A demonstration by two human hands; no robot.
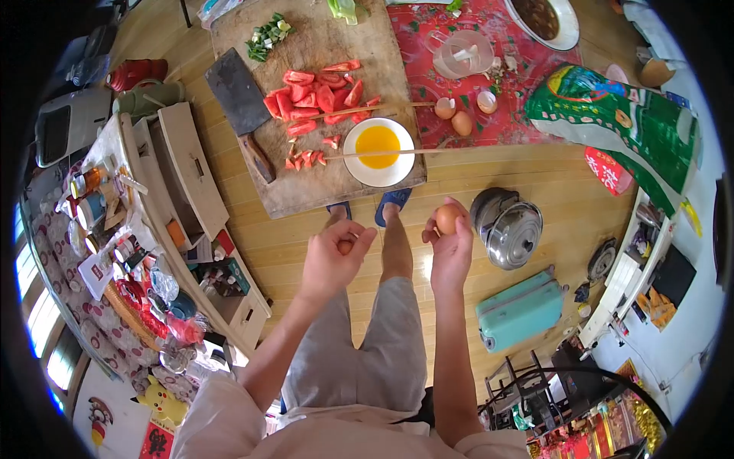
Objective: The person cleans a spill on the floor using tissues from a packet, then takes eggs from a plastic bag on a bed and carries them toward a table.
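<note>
My left hand (333, 262) is closed round an egg (345, 247), of which only a small brown patch shows between the fingers. In my right hand (451, 256) a whole brown egg (446, 219) is gripped by the fingertips. Both hands are in front of the board's near edge. Beyond them a white bowl (353, 168) holds yellow-orange egg liquid (378, 144). A pair of chopsticks (336, 155) lies apart, one stick across the bowl. On the red tablecloth are an egg (462, 123) and two opened eggshells (487, 102).
The wooden board (229, 30) carries cut tomatoes (325, 96), chopped scallions (269, 38) and a cleaver (237, 92). A clear plastic jug (464, 53) and a green bag (612, 115) stand at the right. Metal pots (514, 235) sit on the floor near my right hand.
</note>
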